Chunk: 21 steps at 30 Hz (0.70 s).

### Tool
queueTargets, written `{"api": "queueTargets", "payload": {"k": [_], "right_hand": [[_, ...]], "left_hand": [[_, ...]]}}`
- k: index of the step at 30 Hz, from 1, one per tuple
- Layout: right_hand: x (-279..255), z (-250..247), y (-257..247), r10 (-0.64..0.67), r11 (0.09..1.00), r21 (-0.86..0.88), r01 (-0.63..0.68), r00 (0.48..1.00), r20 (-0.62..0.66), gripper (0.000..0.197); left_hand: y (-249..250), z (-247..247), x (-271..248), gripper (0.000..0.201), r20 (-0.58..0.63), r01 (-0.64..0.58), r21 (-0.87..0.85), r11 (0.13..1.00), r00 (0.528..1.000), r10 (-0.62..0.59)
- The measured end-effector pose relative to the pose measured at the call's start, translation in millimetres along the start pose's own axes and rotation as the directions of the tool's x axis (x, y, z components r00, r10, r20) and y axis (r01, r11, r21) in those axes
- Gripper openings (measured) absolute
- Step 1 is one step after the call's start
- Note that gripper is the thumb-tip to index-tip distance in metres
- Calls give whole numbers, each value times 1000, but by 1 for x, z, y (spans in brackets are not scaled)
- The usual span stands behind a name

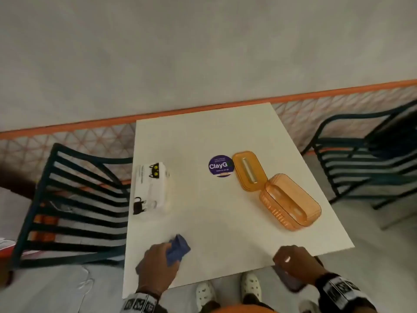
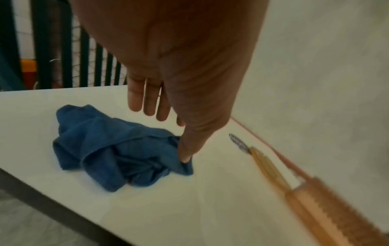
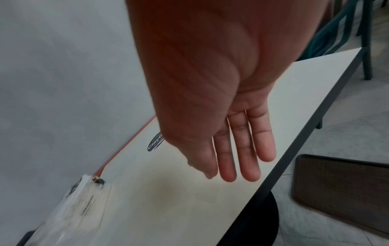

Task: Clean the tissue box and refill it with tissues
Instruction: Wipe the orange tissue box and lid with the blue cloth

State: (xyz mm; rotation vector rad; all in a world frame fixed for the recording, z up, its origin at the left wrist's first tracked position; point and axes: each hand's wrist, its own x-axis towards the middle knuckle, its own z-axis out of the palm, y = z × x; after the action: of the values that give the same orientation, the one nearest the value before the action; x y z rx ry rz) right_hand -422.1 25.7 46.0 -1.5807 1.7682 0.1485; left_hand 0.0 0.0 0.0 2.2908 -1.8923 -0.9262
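Note:
The orange see-through tissue box (image 1: 291, 202) lies open on the right of the white table (image 1: 203, 136), its slotted lid (image 1: 248, 170) folded back flat beside it. I see nothing inside it. A white tissue pack (image 1: 151, 188) with black cat prints lies at the left edge. A crumpled blue cloth (image 1: 178, 246) sits near the front. My left hand (image 1: 162, 256) hovers over it; in the left wrist view the fingers (image 2: 147, 103) are straight and only the thumb touches the cloth (image 2: 109, 149). My right hand (image 1: 288, 258) hangs over the table's near edge, fingers (image 3: 246, 158) straight, holding nothing.
A round purple sticker (image 1: 220, 166) is stuck on the table by the lid. Dark slatted chairs stand at the left (image 1: 74, 199) and right (image 1: 361, 163). A grey wall runs behind the table. A dark flat tray (image 3: 341, 191) lies below the near edge.

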Motion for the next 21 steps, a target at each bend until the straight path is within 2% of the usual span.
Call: {"api": "queueTargets", "payload": {"k": [1,2,3,4,6,8,11,14,16,19,21], "right_hand": [[2,4,-2,-9,1000,30,8,1000,6,20],[3,5,-8,38,998,41,-39,999,22,18],[3,6,-13,37,998,49,-39,999,34,15],[0,7,-23,35,997,63,-38,998,54,12],[2,11,-33,15,992,122,-24,997,74,10],[5,14,-44,-1,989,145,-10,997,76,13],[9,15,-63,-25,980,198,13,998,54,31],[12,10,-78,-67,956,291,41,994,82,61],[15,6,-85,-111,940,331,82,992,67,69],[20,-4,-82,-188,899,388,203,979,-77,51],[21,-16,-73,-177,839,487,244,968,-179,32]], "left_hand": [[0,5,3,36,-3,-35,45,998,999,35],[4,8,3,58,2,-54,112,992,999,54],[7,10,2,73,32,-74,163,984,997,70],[8,14,1,78,28,-101,186,977,995,97],[6,21,7,70,60,-127,207,970,991,117],[13,16,11,52,83,-115,162,980,991,102],[44,-6,10,40,185,-173,-153,973,962,200],[82,-13,9,36,283,-238,-341,909,896,341],[108,-10,10,37,360,-232,-429,873,843,400],[155,-4,4,29,446,-132,-569,811,779,440],[179,4,0,28,487,16,-659,752,772,410]]}}
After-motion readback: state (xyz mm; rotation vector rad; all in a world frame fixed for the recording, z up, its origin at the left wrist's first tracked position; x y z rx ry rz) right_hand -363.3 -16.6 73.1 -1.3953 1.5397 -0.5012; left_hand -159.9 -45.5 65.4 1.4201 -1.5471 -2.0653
